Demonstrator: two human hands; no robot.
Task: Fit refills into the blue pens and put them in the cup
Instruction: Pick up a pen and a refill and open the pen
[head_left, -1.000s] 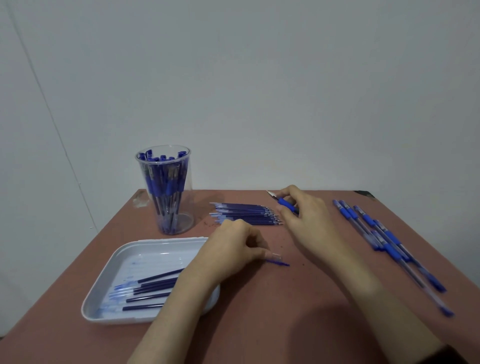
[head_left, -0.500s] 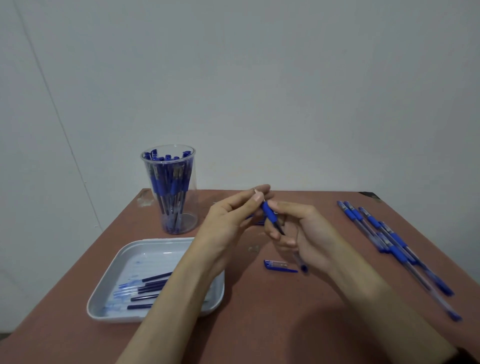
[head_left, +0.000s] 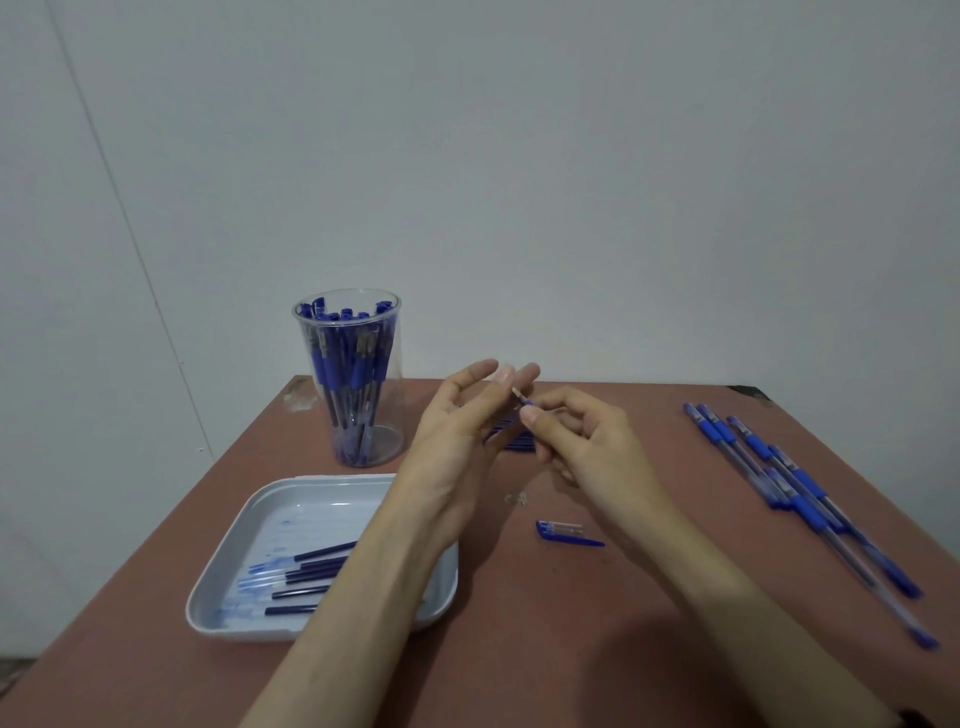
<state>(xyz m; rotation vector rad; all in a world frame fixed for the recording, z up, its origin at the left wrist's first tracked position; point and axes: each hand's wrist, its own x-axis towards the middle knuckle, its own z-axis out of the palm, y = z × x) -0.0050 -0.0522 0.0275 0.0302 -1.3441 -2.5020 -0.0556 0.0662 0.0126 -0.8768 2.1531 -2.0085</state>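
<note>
Unscrewing pen nib, likely, frame centre | right hand clenched round barrel | left hand fingertips at nib, pinch unclear | advice: steady barrel, turn gently | cup centre-left

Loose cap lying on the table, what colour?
The cap is blue with a clear section, best seen in the head view.

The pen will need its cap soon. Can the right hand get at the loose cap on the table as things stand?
Probably yes: the cap lies bare on the table close by the right hand, nothing over it. But that hand pinches the pen, so it has few fingers to spare.
</note>
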